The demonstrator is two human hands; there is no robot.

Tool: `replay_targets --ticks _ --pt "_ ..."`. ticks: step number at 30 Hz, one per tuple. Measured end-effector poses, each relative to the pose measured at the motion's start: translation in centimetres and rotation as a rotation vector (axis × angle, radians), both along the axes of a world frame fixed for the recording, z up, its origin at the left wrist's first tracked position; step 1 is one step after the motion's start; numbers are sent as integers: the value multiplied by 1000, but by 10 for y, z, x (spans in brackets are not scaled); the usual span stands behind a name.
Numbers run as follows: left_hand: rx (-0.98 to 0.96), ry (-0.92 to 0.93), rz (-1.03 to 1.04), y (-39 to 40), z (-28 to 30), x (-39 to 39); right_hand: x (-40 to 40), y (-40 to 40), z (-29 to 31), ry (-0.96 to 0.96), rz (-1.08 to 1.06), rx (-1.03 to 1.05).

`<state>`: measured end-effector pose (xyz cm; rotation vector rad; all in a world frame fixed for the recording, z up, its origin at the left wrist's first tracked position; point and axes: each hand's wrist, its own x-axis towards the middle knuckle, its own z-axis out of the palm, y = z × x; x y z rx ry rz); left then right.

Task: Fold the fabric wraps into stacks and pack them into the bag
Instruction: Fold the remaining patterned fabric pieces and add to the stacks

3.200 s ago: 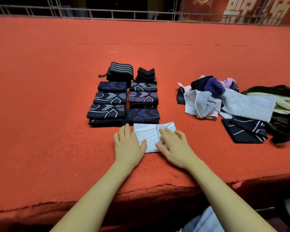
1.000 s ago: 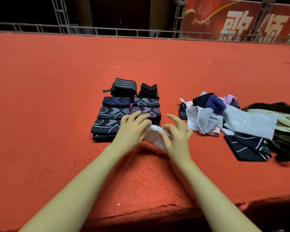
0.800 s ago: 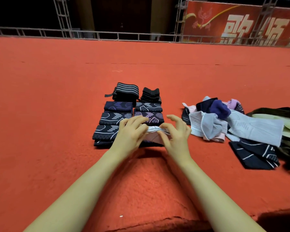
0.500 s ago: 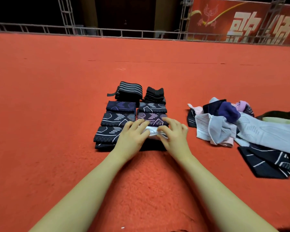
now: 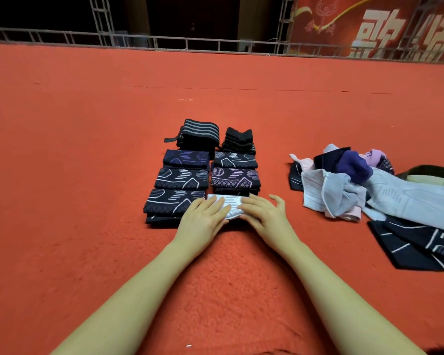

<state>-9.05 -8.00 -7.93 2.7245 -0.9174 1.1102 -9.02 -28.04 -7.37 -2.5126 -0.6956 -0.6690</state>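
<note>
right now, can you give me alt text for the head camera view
Both hands, left hand and right hand, press a folded white wrap flat onto the nearest right-hand stack in two rows of dark folded stacks on a red carpet. To the right lies a loose pile of unfolded wraps.

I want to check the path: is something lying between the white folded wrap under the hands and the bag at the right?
Yes. The loose pile of wraps lies between the white wrap and the bag.

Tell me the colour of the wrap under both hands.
White wrap with faint knitted lines, head view.
</note>
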Motion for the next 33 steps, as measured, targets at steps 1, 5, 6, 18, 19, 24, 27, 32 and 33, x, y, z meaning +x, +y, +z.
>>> replay_targets --ticks 1,5,6,18,19,24,27,32,33 --pt "-22 -21 16 -2 -2 -1 1 2 0 -19 -3 21" --pt "-108 -95 75 -10 3 4 9 7 8 -172 -31 94" --pt "-122 -115 81 -11 6 7 12 8 13 -232 -42 92" --pt "26 171 124 -12 -6 2 9 -12 -7 173 -66 -103" --pt "35 189 138 -12 -5 1 8 -11 -8 194 -79 -116" --pt "74 262 178 -13 2 -5 -2 -10 -11 268 -79 -130" --pt "43 201 148 -21 12 -7 -8 -15 -9 162 -80 0" --pt "-22 167 49 -56 28 -12 -18 -44 1 -14 -298 261" --pt "-26 179 24 -66 30 -12 -19 -52 5 -24 -340 273"
